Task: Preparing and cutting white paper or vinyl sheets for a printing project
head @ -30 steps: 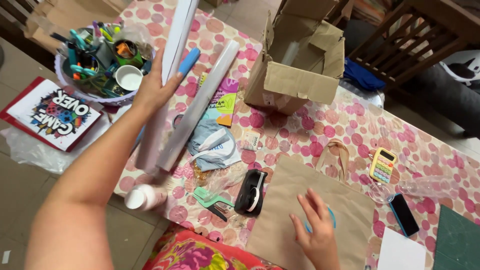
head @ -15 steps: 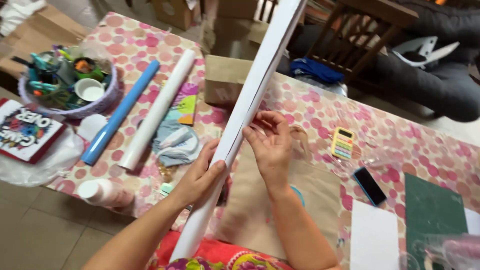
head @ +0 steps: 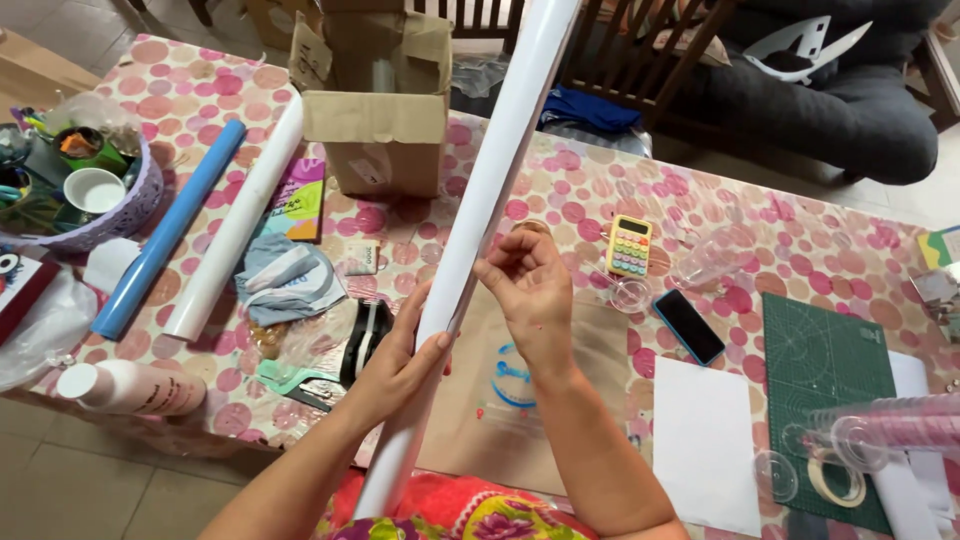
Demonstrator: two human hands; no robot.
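Note:
A long white paper roll slants from my lap up past the top of the view. My left hand wraps around its lower part. My right hand pinches at the roll's edge just above the left hand, fingers bent. Under both hands a brown paper bag with a blue round print lies flat on the table with the pink-dotted cloth.
On the left lie a blue roll, a second white roll, a purple basket of supplies and a white bottle. A cardboard box stands behind. A yellow calculator, dark phone, white sheet and green cutting mat lie at right.
The white roll was taken from the table's left side and brought upright in front of me. My right hand left the paper bag and now pinches the roll's edge.

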